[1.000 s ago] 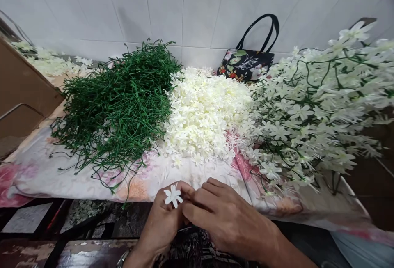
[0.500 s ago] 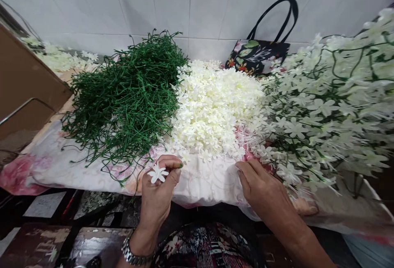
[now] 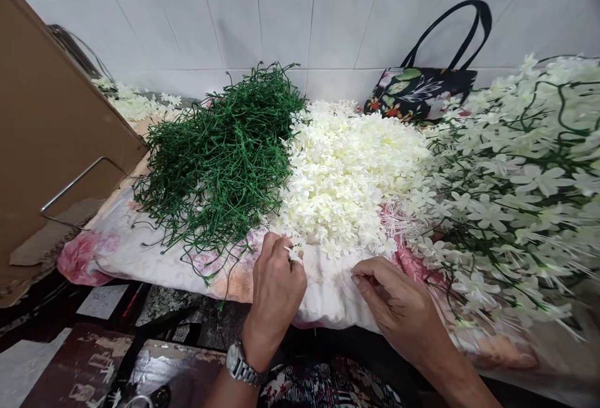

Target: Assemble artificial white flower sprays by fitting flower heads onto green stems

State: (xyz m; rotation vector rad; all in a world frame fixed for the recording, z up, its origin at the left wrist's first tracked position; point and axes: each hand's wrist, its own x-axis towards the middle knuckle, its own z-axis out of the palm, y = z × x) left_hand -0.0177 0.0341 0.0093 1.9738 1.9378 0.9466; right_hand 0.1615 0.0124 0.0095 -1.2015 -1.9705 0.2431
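My left hand (image 3: 279, 280) is closed with its back turned up, at the front edge of the white flower heap. A small white artificial flower (image 3: 296, 252) pokes out by its fingertips, partly hidden by the fingers. To the right, my right hand (image 3: 398, 302) pinches thumb and forefinger together over the cloth; whatever may be between them is too small to make out. A heap of loose white artificial blossoms (image 3: 347, 177) lies just beyond both hands. Left of it is a tangled pile of green plastic stems (image 3: 225, 152), a few strands trailing over the cloth.
Flowered cloth (image 3: 164, 264) covers the table. Bunches of white flowers on green stems (image 3: 515, 208) fill the right side. A black floral handbag (image 3: 422, 92) stands against the tiled wall (image 3: 281, 14). At left rises a brown board (image 3: 60, 133) with a wire handle (image 3: 70, 186).
My left hand has turned over, back up, and moved right toward the blossom heap with the flower. The right hand keeps its pinch, slightly lower. The whole view has shifted.
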